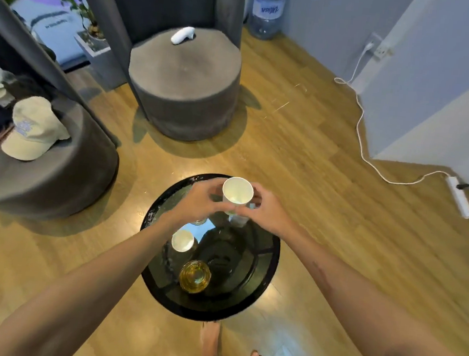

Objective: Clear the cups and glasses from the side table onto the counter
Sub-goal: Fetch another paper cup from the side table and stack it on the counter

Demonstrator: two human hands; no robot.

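Note:
A round black glass side table (265, 268) stands on the floor below me. Over its far side, my left hand (197, 203) and my right hand (264, 211) both grip a white paper cup (238, 191), held upright with its mouth towards me. Under the hands I make out part of a clear glass (236, 220) and another glass edge (198, 221), mostly hidden. A second white paper cup (182, 240) stands left of the table's middle. A glass with yellow liquid (195, 276) stands at the near left.
Two grey round poufs stand nearby: one (183, 88) ahead with a white controller (182, 34) on it, one (44, 167) at left bearing a beige cap (33, 129). A white cable (362, 126) and power strip (460, 197) lie at right. My bare feet (212, 349) are below the table.

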